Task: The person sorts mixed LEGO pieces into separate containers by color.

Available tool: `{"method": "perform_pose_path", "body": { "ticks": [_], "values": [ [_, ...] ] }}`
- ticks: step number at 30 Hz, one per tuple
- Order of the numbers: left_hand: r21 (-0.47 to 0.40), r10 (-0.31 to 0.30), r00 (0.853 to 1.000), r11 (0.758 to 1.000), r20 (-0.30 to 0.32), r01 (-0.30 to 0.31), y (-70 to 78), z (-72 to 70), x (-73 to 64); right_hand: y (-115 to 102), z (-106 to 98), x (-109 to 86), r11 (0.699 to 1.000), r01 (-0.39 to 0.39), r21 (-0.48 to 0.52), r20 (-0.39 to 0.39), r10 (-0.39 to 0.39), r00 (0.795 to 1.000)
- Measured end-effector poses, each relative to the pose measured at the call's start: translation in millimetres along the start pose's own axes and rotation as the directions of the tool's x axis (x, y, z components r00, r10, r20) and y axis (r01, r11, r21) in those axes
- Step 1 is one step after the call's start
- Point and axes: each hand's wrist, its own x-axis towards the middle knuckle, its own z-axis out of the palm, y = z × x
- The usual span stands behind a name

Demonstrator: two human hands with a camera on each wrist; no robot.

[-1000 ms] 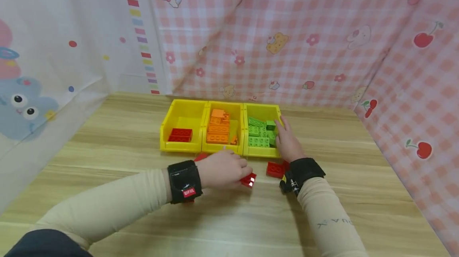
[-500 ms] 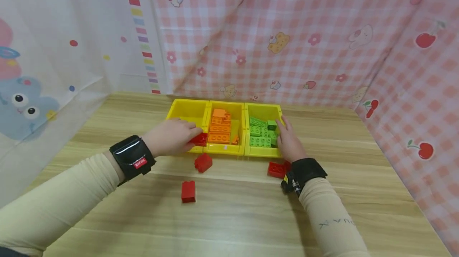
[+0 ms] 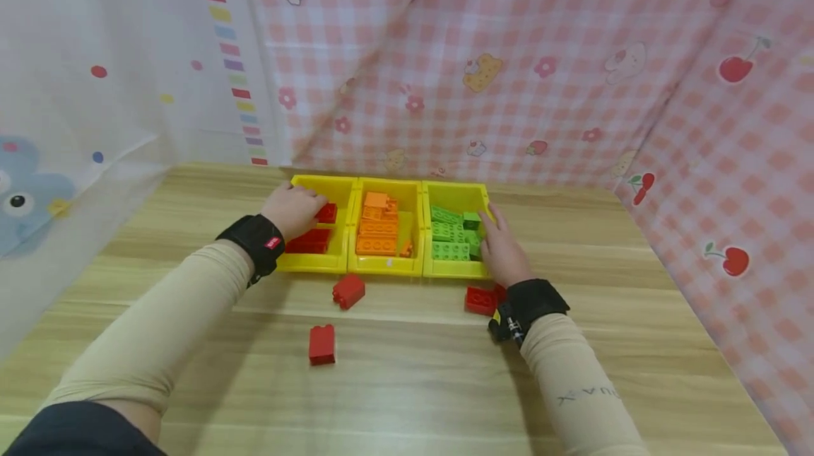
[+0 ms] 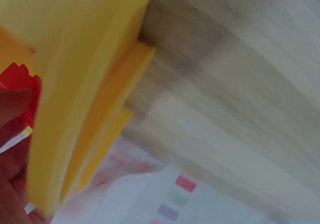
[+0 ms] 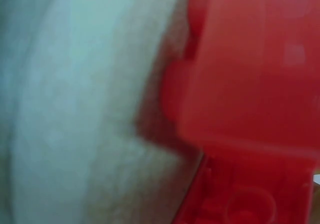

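My left hand (image 3: 292,210) reaches over the left wall of the leftmost yellow bin (image 3: 327,187) and holds a red toy building brick (image 3: 327,213) inside it. In the left wrist view the thumb lies against that red brick (image 4: 34,86), beyond the yellow wall. More red bricks (image 3: 310,240) lie at the front of this bin, partly behind the hand. My right hand (image 3: 506,251) rests on the right wall of the rightmost bin (image 3: 456,194), fingers fairly straight over the rim, beside green bricks (image 3: 451,251).
Orange bricks (image 3: 378,244) fill part of the middle bin (image 3: 389,187). Two red bricks, one nearer (image 3: 322,345) and one farther (image 3: 349,291), lie on the wooden table (image 3: 407,385). Other red bricks (image 3: 480,300) lie by the right wrist. A checked curtain (image 3: 407,53) hangs behind the bins.
My left hand has carried a red brick from the table's middle leftward into the leftmost bin. The right hand stays on the right bin. The head view has shifted slightly.
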Motion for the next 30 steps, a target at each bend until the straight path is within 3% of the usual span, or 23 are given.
{"method": "perform_pose_path", "body": {
  "ticks": [9,19,25,30],
  "values": [
    [-0.037,-0.083,0.99,0.995,0.118,0.087,0.1,10.3,1.5,-1,2,1.0,1.0,0.016,0.014,0.003,-0.016,1.0],
    [-0.027,-0.068,0.986,0.997,0.15,0.073,2.1,18.6,1.2,2,3,2.2,1.0,-0.02,0.019,0.018,0.02,1.0],
    [-0.063,-0.054,0.99,0.996,0.134,0.063,0.4,16.9,-3.2,-1,1,2.0,1.0,-0.007,0.02,0.026,0.006,1.0],
    [-0.09,0.004,0.999,0.996,0.046,0.0,1.3,10.7,-13.6,-1,-2,0.7,1.0,0.005,0.017,0.02,-0.005,1.0]
  ]
}}
